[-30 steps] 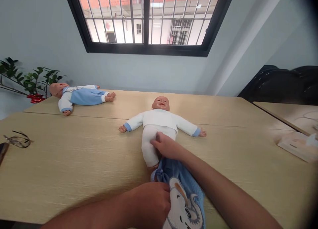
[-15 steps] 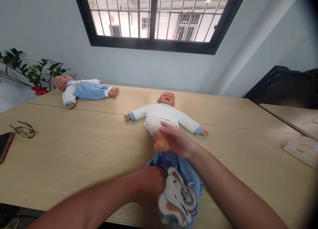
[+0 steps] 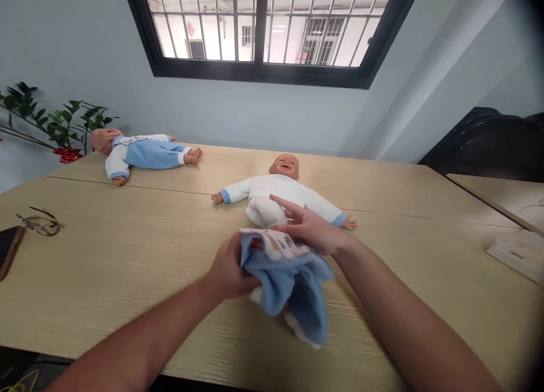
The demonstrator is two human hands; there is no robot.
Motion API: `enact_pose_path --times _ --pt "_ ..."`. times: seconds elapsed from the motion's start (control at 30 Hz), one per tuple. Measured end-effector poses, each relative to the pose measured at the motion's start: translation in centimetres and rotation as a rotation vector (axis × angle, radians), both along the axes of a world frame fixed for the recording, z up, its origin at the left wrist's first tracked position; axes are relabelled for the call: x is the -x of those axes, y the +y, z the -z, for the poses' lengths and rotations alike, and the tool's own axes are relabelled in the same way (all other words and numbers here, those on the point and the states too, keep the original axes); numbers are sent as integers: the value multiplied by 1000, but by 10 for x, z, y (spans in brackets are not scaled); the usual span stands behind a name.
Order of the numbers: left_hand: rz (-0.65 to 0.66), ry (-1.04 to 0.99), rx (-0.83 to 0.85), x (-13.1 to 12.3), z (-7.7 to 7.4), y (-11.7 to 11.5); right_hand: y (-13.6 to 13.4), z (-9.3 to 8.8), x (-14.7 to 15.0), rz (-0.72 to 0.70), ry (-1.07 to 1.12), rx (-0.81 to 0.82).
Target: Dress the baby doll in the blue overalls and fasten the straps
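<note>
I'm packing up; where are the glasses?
In the head view, the glasses lie on the table, far left, beyond the dark flat object at the picture's edge.

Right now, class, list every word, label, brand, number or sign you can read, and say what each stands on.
No text is readable.
Blue garment: print folded, no legible lettering.
Far doll: chest marks too small.
Pale packet: too blurred.

Just beyond the grip of the left hand (image 3: 232, 270) on the trousers (image 3: 283, 261), a baby doll (image 3: 272, 187) is lying on the table (image 3: 170, 256); farther left, another doll (image 3: 153, 155) is lying, eyeglasses (image 3: 40, 225) resting nearer.
</note>
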State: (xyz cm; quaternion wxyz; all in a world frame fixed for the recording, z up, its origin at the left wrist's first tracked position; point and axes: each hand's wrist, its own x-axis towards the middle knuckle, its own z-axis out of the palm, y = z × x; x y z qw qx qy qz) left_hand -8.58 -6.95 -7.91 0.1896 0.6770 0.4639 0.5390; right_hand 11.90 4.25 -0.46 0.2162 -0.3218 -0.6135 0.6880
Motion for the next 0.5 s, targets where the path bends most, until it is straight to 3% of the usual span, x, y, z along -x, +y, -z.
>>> enact_pose_path --times 0.1,0.2,0.27,0.4,0.5 --pt "-198 -90 -103 5 0 11 -3 2 2 -110 -9 7" --pt "-416 -124 -302 9 -9 20 -10 6 10 -104 35 11" --pt "-375 -109 -402 11 -17 21 -14 8 15 -27 77 39" --pt "-87 0 -453 16 -26 15 -20 6 24 112 117 89" --pt "-69 -76 -477 19 -27 17 -23 2 29 221 188 86"
